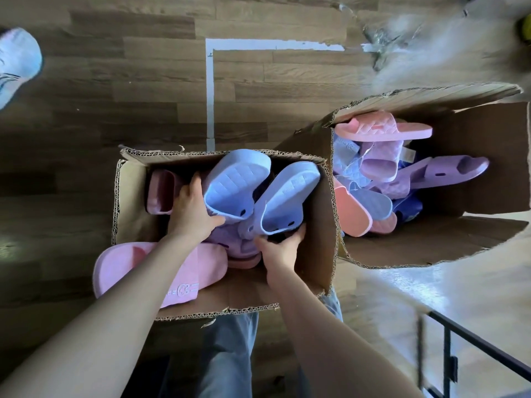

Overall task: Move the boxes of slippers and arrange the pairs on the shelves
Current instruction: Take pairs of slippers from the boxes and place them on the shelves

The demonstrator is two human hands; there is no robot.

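Gripping light-blue foam slipper in left hand, twin in right hand — better lifting together, clearing brown cardboard box.

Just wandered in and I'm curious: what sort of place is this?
Probably a shop stockroom: open brown cardboard boxes heaped with pastel foam slippers stand on a wood-plank floor marked with white tape, beside a black metal shelf frame.
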